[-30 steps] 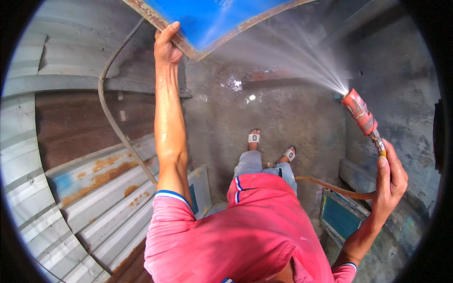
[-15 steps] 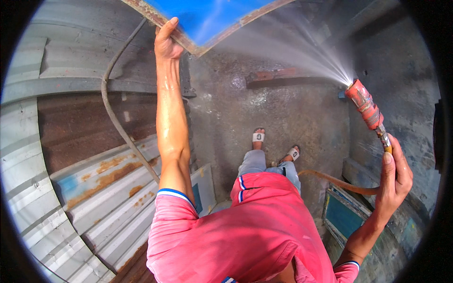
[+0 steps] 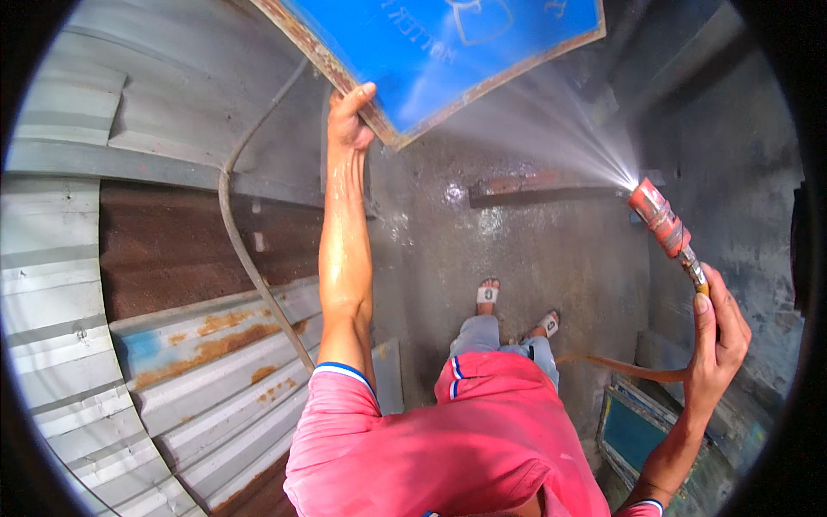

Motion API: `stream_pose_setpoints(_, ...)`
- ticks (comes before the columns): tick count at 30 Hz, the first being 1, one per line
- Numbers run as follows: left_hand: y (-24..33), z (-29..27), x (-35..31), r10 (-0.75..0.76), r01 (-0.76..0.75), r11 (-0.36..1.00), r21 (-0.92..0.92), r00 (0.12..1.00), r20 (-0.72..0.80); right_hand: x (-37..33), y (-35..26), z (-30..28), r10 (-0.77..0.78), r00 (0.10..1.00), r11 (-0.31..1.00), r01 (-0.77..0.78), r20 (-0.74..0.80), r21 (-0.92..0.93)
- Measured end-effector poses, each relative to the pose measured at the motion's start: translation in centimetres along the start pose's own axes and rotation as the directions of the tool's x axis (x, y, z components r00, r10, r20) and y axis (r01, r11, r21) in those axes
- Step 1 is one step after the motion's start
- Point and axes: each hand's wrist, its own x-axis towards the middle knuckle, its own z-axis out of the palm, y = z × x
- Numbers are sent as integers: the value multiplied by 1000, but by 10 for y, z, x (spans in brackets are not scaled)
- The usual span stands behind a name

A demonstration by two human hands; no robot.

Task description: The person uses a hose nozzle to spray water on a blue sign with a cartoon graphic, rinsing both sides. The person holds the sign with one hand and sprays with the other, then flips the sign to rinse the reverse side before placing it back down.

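Corrugated sheets [image 3: 146, 388] stacked far left. Your left hand [image 3: 349, 121] pinches the wooden edge of the blue framed screen [image 3: 448, 52], held up and tilted. Your right hand [image 3: 719, 345] is wrapped round the red spray nozzle [image 3: 659, 220], jet fanning onto the screen. Looks mid-rinse; next pass likely needs the spray swept across unwashed mesh, frame held steady.

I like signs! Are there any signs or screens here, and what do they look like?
Blue board: top middle, held at its rusty edge by the left hand; flat, bright blue with faint white marks, being sprayed from the hose nozzle in the right hand.
Framed panel: lower right, by the wall; teal face, pale frame.
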Motion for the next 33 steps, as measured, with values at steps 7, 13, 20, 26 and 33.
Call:
stream_pose_setpoints(7,8,-3,-14,-53,65,992,108,992,-112,34,-29,-10,-131,976,990,120,-174,-74)
stream_pose_setpoints(13,7,-6,-22,-46,67,989,134,987,-154,42,-29,-16,-203,942,978,182,-266,-103)
stream_pose_setpoints(20,49,-11,-20,88,-41,968,247,979,-183,24,40,-13,-141,958,965,76,-250,-251)
stream_pose_setpoints(26,127,-6,-48,169,-151,958,242,984,-52,-49,270,51,26,965,820,-170,-261,-547)
stream_pose_setpoints(33,205,111,-96,615,-612,757,227,786,68,-80,262,48,324,921,912,-364,-215,-187)
